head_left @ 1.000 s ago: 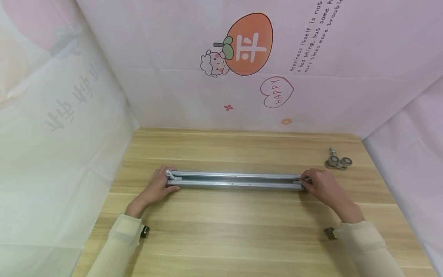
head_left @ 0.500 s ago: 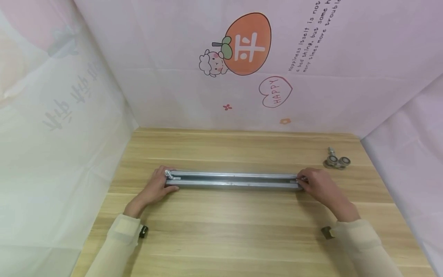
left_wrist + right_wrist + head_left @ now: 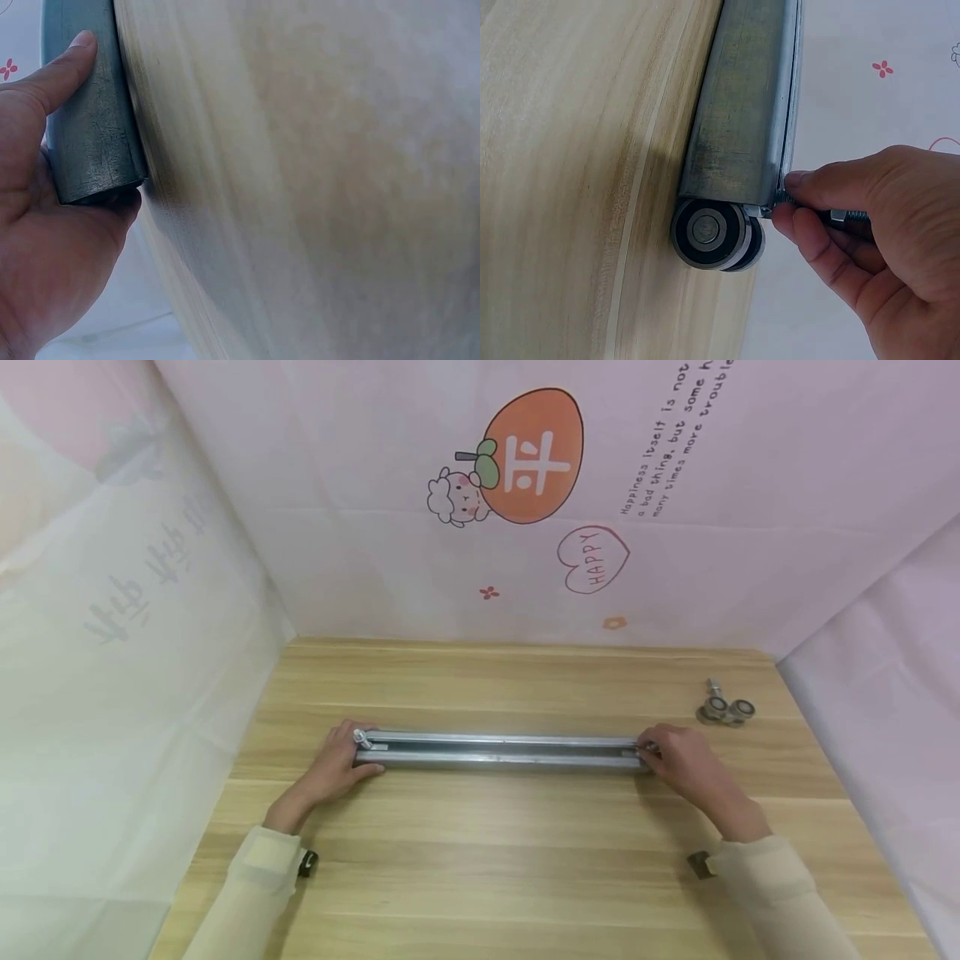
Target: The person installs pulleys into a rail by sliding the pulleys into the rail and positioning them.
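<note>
A galvanized steel track rail (image 3: 498, 758) lies across the table with its long slot facing up. My left hand (image 3: 337, 764) grips its left end, thumb along the near side in the left wrist view. A bolt (image 3: 362, 738) stands tilted out of the slot at that end. At the right end, my right hand (image 3: 682, 764) pinches the threaded bolt (image 3: 847, 215) of a roller trolley between thumb and fingers. In the right wrist view, the trolley's end wheels (image 3: 706, 231) stick out of the rail's mouth; its inner part is hidden inside.
Another roller trolley (image 3: 725, 710) with a bolt lies at the table's back right. The wood-grain table (image 3: 480, 860) meets a printed white cloth wall (image 3: 375, 568) behind, and cloth hangs at both sides.
The right hand has shifted slightly left with the trolley's bolt, along the rail. The left hand keeps its grip on the left end. The whole view has drifted a little.
</note>
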Demonstrator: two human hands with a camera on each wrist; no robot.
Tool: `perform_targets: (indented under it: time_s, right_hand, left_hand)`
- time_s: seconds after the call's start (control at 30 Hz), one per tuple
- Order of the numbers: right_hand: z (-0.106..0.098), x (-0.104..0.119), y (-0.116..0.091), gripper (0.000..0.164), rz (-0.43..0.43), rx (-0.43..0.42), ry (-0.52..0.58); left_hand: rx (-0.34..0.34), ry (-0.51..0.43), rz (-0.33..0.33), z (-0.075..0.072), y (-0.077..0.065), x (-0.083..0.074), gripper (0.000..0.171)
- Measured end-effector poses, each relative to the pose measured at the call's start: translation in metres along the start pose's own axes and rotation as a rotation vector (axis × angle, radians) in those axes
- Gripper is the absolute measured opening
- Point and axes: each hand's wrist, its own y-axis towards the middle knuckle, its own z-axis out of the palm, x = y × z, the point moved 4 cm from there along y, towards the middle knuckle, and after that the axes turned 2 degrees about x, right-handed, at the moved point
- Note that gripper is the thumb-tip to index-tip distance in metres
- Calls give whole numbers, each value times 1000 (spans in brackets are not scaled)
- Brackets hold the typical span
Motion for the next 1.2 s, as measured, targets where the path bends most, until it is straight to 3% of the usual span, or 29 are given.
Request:
perform_targets:
  time_s: [0.5, 0.93, 1.2]
  right_hand:
    - [4, 9, 5, 11, -28, -30, 8]
    - [10, 27, 15, 12, 38, 35, 9]
    - [16, 35, 16, 9, 31, 15, 16]
  left_hand:
    - [7, 5, -16, 2, -1, 4, 63]
    - [-4, 4, -1, 0, -1, 1, 63]
    - [0, 10, -9, -1, -1, -2, 63]
